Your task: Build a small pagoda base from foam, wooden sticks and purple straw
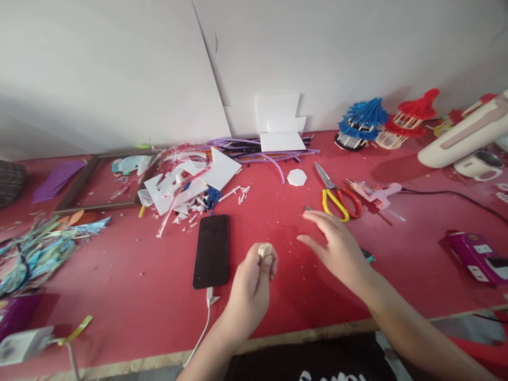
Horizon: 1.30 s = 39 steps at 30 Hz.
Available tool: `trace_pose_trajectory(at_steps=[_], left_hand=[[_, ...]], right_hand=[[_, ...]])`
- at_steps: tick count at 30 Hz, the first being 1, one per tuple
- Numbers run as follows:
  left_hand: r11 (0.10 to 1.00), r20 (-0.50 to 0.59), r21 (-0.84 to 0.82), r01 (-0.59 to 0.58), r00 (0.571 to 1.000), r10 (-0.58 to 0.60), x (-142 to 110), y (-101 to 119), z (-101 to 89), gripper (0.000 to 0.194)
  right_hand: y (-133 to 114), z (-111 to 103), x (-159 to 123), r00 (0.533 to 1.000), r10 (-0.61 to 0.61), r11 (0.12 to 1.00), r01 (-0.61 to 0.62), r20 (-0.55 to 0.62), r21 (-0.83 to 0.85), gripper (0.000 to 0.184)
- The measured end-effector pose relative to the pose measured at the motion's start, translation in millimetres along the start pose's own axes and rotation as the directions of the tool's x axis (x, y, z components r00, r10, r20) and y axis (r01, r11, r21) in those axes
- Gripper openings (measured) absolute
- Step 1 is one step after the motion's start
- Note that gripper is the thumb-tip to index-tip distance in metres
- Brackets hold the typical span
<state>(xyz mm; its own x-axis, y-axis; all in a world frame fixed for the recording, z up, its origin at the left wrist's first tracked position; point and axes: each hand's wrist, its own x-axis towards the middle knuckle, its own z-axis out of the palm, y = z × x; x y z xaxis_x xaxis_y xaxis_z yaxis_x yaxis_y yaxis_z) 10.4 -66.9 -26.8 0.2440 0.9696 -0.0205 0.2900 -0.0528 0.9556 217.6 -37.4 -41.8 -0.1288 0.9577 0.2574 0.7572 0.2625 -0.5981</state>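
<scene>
In the middle of the view, my left hand (252,283) is closed around a small bundle of pale sticks (265,250), with only their ends showing above the fingers. My right hand (337,246) is apart from it, thumb and fingers spread, nothing between them. Just beyond the right fingertips lie scissors (336,194) with one yellow and one red handle. A teal-ended tool (369,256) is mostly hidden behind the right hand. The white octagonal piece (297,177) rests farther back, and a black phone (211,251) lies left of my left hand.
A pink glue gun (375,194) trails a black cord to the right, near a purple power strip (478,256). Blue (360,124) and red (413,120) small pagoda-like models stand at the back. White scraps (178,185) pile up left of centre. A cable (204,328) runs from the phone.
</scene>
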Motion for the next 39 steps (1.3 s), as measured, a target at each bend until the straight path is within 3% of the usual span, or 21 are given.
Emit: trace_pose_trajectory(at_steps=[3,6,8,9,11,15,20,23,26,28,32,36,39], left_hand=[[0.996,-0.014,0.006,0.083,0.996,-0.083,4,-4,-15.0,0.027],[0.986,0.015,0.112,0.126,0.992,-0.128,13,-4,-28.7,0.028],[0.954,0.06,0.285,0.088,0.992,-0.109,24,-3,-35.1,0.029],[0.911,0.089,0.41,0.047,0.992,-0.092,31,-3,-37.2,0.029],[0.718,0.141,0.694,-0.039,0.987,-0.082,47,-6,-39.4,0.027],[0.562,0.103,0.826,-0.046,0.992,-0.071,84,-22,-37.0,0.021],[0.423,0.134,0.9,-0.106,0.99,-0.038,114,-38,-32.7,0.022],[0.387,0.159,0.912,-0.137,0.987,-0.026,122,-38,-34.7,0.021],[0.38,0.186,0.911,-0.163,0.982,-0.024,128,-35,-39.3,0.019],[0.386,0.214,0.903,-0.188,0.977,-0.026,130,-32,-42.2,0.018],[0.399,0.244,0.892,-0.213,0.969,-0.028,131,-26,-43.6,0.015],[0.393,0.246,0.893,-0.218,0.969,-0.022,132,-19,-38.7,0.02],[0.379,0.247,0.898,-0.222,0.969,-0.018,135,-15,-34.2,0.024]], right_hand=[[36,-2,-12,0.996,0.081,0.952,-0.088,-0.035,-0.295,0.038],[58,-5,-29,0.997,0.081,0.931,-0.079,-0.009,-0.356,0.027],[65,-9,-40,0.998,0.071,0.931,-0.067,-0.003,-0.359,0.026],[67,-11,-46,0.998,0.067,0.932,-0.062,0.0,-0.358,0.027],[71,-18,-55,0.998,0.062,0.934,-0.051,0.018,-0.353,0.027],[86,-35,-69,0.996,0.082,0.916,-0.067,0.02,-0.396,0.023],[112,-59,-75,0.988,0.156,0.822,-0.137,-0.013,-0.553,0.023],[113,-70,-62,0.993,0.117,0.772,-0.078,0.02,-0.631,0.038],[101,-72,-32,0.995,0.102,0.792,-0.074,0.012,-0.606,0.034],[92,-67,-7,0.978,0.208,0.802,-0.158,0.02,-0.577,0.027],[85,-46,36,0.96,0.266,0.786,-0.164,0.088,-0.596,0.018],[86,-29,60,0.943,0.316,0.766,-0.186,0.107,-0.615,0.021],[86,-30,72,0.935,0.339,0.768,-0.213,0.101,-0.604,0.017]])
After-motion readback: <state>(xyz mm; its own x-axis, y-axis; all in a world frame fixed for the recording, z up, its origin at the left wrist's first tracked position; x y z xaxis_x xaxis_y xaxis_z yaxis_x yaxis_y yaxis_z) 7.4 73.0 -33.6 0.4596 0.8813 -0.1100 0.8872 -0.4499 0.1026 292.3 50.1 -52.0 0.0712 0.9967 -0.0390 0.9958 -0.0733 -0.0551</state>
